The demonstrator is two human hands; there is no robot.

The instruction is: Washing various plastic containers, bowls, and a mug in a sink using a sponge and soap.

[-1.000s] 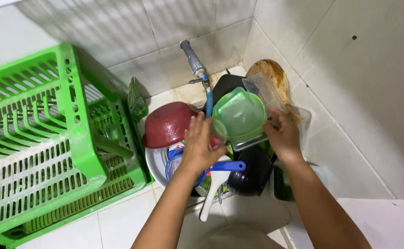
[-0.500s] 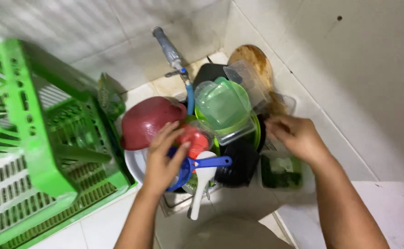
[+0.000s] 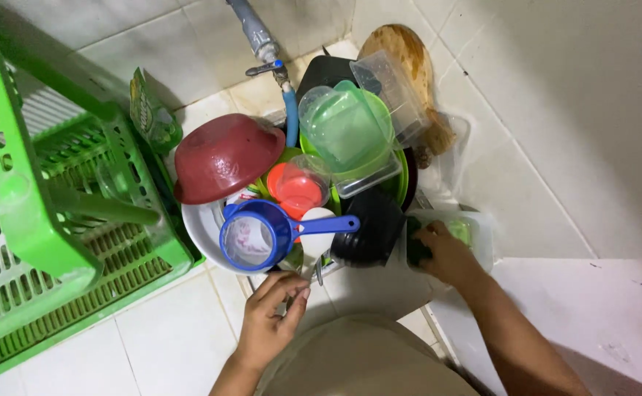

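Note:
My right hand [image 3: 449,255] reaches into a small clear tub [image 3: 478,231] on the floor at the right. Its fingers close on a dark green sponge [image 3: 413,249] there. My left hand [image 3: 268,317] hovers low, just below the pile of dishes, fingers loosely bent and holding nothing. Its fingertips are nearest the white spoon [image 3: 314,242] and the blue strainer [image 3: 253,236]. The pile also holds a dark red bowl [image 3: 222,155] upside down, an orange cup [image 3: 299,187], a black bowl [image 3: 372,229] and green-tinted clear containers [image 3: 344,130].
A big green plastic crate [image 3: 39,220] stands at the left, a green sachet [image 3: 152,114] beside it. A tap [image 3: 259,37] with a blue hose [image 3: 292,117] hangs over the pile. A wooden board [image 3: 409,62] leans in the tiled corner. A white basin [image 3: 200,227] holds the dishes.
My left hand has drawn back from the orange cup to below the pile. My right hand has dropped from the containers to the clear tub and closed on the sponge. The view has shifted left.

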